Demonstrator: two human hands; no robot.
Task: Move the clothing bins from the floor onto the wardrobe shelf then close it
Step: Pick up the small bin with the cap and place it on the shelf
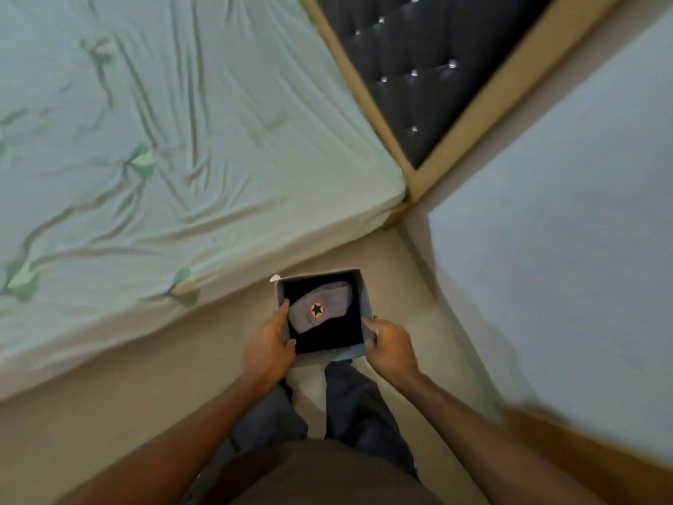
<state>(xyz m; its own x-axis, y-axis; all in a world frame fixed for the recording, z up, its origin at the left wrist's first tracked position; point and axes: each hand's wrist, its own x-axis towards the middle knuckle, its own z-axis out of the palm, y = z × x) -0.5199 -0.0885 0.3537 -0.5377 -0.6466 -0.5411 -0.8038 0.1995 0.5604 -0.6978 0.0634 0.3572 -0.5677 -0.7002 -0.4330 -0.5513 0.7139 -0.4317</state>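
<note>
Bin: a small square grey clothing bin (pixel 367 304) with a dark inside, held between both hands in front of the person, above the beige floor (pixel 109 413) in the gap between the bed and the wall
Contents: a folded grey garment (pixel 322 310) with a round red-ringed patch bearing a black star, lying on dark cloth
Left hand: the left hand (pixel 267 349) grips the bin's left wall, thumb over the rim and inside, fingers wrapped on the outside
Right hand: the right hand (pixel 391 346) clasps the bin's right near corner, thumb on the rim
Bed: a mattress (pixel 164 140) under a wrinkled pale green sheet with leaf prints, to the left of the bin
Headboard: dark tufted headboard (pixel 429 67) in a tan frame, at the top
Wall: pale blue wall (pixel 564 249) on the right
Person: dark blue trousers (pixel 349 406) below the bin, legs apart
Sharpness: the edges of the view are blurred
</note>
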